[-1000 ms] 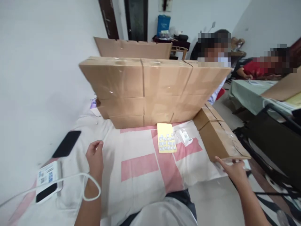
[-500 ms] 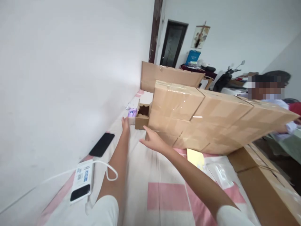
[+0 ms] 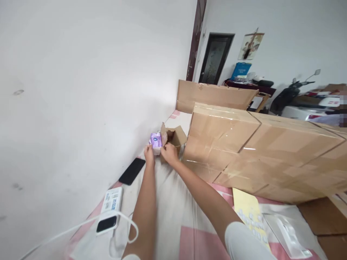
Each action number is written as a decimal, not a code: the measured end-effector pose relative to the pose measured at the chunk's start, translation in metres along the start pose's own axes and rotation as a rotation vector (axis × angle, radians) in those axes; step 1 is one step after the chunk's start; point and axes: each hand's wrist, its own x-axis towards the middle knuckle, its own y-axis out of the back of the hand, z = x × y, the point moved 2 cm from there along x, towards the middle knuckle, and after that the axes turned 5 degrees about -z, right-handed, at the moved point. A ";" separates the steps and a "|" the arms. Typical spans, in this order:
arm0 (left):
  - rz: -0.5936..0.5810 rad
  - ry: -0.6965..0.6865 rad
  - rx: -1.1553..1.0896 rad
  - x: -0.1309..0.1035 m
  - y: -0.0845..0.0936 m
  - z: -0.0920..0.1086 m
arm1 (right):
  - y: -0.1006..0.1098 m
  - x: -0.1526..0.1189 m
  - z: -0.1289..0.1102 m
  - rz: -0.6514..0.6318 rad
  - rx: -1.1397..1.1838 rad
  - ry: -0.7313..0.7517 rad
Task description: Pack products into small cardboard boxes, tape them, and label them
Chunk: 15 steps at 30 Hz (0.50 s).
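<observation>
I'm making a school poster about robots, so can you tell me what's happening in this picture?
There's no robot here! These are a person's bare hands, seen by a camera on that person's head, looking forward and down. The left hand touches a purple pack. The right hand is between it and a small open box; its grip is hard to see. On the pink and white cloth lie a black phone, a yellow card and some clear plastic. The big brown wall is cardboard.
</observation>
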 end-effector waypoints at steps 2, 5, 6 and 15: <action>0.096 -0.100 0.049 -0.027 0.034 0.019 | 0.004 -0.026 -0.011 -0.041 0.041 0.145; 0.199 -0.228 0.123 -0.097 0.086 0.044 | 0.015 -0.084 -0.018 -0.122 0.123 0.332; 0.215 -0.253 0.149 -0.128 0.101 0.050 | 0.021 -0.108 -0.015 -0.147 0.149 0.373; -0.154 0.112 0.412 -0.371 0.146 0.040 | 0.085 -0.333 0.069 -0.267 0.096 0.560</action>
